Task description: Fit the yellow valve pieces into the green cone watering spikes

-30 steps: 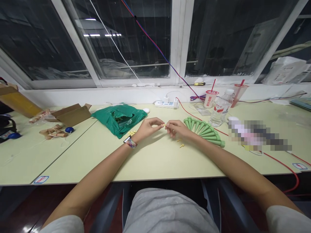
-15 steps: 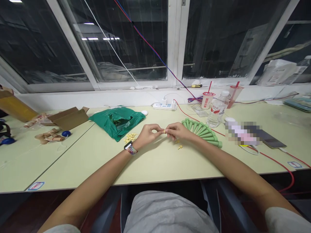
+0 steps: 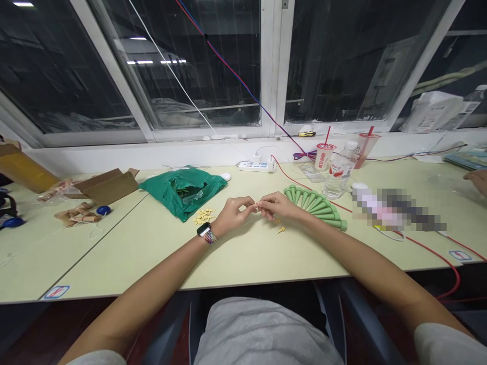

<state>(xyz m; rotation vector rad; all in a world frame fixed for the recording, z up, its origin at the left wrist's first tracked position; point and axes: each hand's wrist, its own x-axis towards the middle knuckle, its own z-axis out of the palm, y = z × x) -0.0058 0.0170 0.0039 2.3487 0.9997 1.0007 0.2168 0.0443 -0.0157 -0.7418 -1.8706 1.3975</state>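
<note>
My left hand (image 3: 236,213), with a watch on its wrist, meets my right hand (image 3: 277,205) fingertip to fingertip above the table. Both are closed in a pinch around a small yellow plastic piece (image 3: 256,204), mostly hidden by the fingers. Similar yellow pieces (image 3: 204,216) lie in a pile just left of my left hand. One loose yellow piece (image 3: 281,230) rests below my right hand, and another shows partly beneath its fingers. Several green cone-ended sticks (image 3: 314,204) are fanned out beside my right hand and forearm.
Behind my left hand lies a torn green plastic bag (image 3: 182,187). A water bottle (image 3: 340,172) and drink cups (image 3: 324,156) stand at the back right. A red cable (image 3: 429,252) crosses the right side. Another person's hand (image 3: 477,180) shows at the right edge.
Another person's hand has appeared at the right edge. My hands stay nearly in place, and the yellow piece between their fingertips shows less than before.
</note>
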